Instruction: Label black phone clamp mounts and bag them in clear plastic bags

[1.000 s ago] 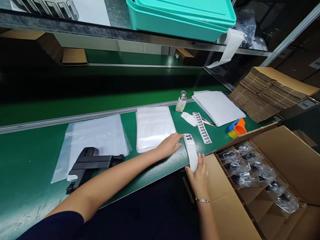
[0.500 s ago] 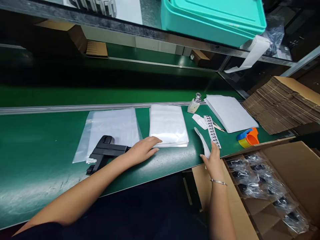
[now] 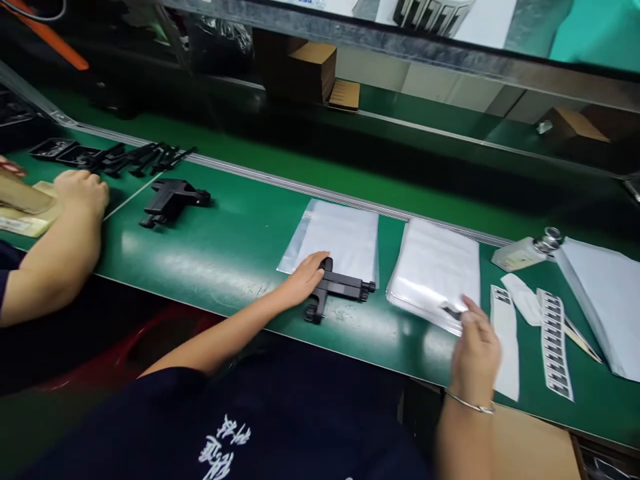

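My left hand (image 3: 303, 280) grips the left end of a black T-shaped plastic bracket (image 3: 341, 285) lying on the green table. Between the fingertips of my right hand (image 3: 476, 341) is a small dark-printed sticker (image 3: 453, 311), slightly blurred. That hand is over the front right corner of a stack of clear plastic bags (image 3: 437, 267). Just right of it lies a white label strip (image 3: 505, 347) with a few stickers at its top end. A fuller sticker strip (image 3: 554, 343) is farther right. Behind the bracket lie more flat clear bags (image 3: 345, 233).
A co-worker's hand (image 3: 83, 193) is at the far left, near another black bracket (image 3: 173, 200) and several black parts (image 3: 135, 159). At the right are a pump bottle (image 3: 523, 252), tweezers (image 3: 583, 340) and a white sheet stack (image 3: 605, 300). A shelf edge (image 3: 400, 57) hangs above.
The view has swung left. My left hand has gone from the bag stack to the black bracket. My right hand has left the label strip and now pinches a sticker above the bags.
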The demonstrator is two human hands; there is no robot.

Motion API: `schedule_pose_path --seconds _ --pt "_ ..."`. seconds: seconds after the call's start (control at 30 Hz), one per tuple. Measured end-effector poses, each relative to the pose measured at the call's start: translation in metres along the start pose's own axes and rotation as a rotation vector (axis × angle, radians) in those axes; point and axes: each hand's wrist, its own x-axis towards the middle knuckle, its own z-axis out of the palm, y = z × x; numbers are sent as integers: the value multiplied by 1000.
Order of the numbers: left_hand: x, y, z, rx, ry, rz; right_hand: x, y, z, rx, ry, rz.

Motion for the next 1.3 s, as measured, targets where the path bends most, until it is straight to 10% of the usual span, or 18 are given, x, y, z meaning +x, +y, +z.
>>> schedule_pose_path --seconds 0.13,0.27,1.3 --pt "-29 22 27 -15 52 -72 -35 -16 83 -33 -455 32" --pt "-37 27 34 -60 77 -75 -50 -16 119 -140 -610 71" --pt "-36 26 32 -124 93 -24 -51 -23 124 -346 -661 28"
